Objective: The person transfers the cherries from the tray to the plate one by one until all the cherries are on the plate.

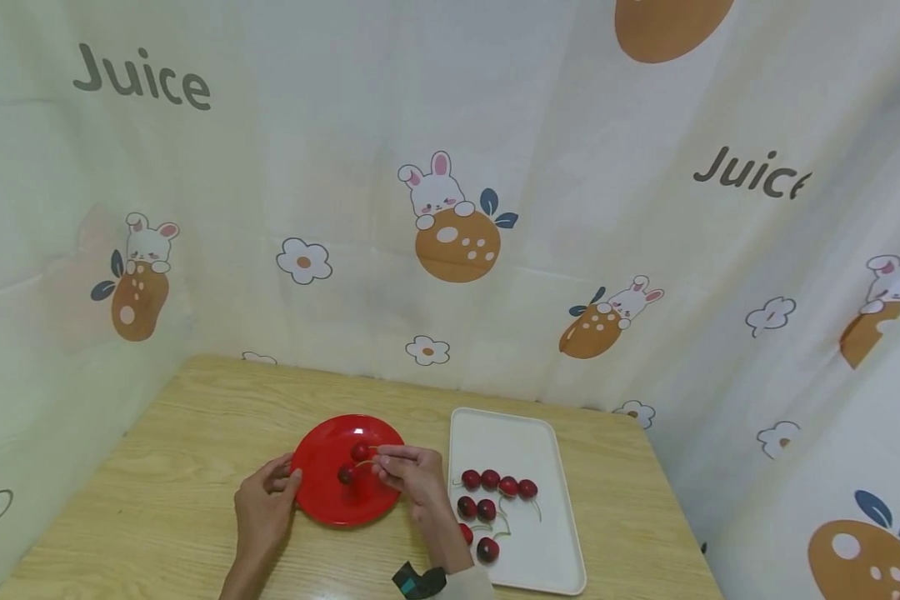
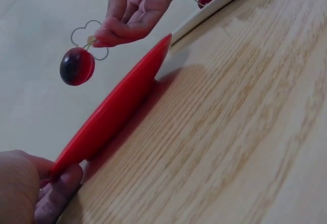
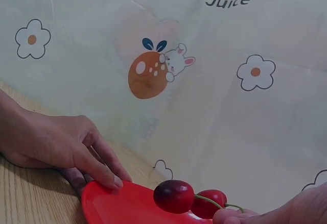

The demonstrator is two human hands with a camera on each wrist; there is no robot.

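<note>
My left hand (image 1: 265, 503) grips the left rim of a round red plate (image 1: 315, 492), thumb on top and fingers at the edge and below. Over the plate, my right hand (image 1: 417, 479) pinches thin green stems between thumb and fingertips. Two dark red cherries hang from them: one cherry (image 1: 346, 475) nearer me, the other cherry (image 1: 360, 451) farther back. In the right wrist view the near cherry (image 3: 173, 196) partly covers the far cherry (image 3: 208, 203). From the left wrist, a cherry (image 2: 76, 66) shows above the plate's rim (image 2: 115, 109).
To the right of the plate lies a white rectangular tray (image 1: 502, 433) with several cherries (image 1: 508, 487), stems on some. The right forearm covers part of its near left side. A wooden tabletop (image 1: 217, 417) is under everything, and a printed curtain (image 1: 360, 167) stands behind.
</note>
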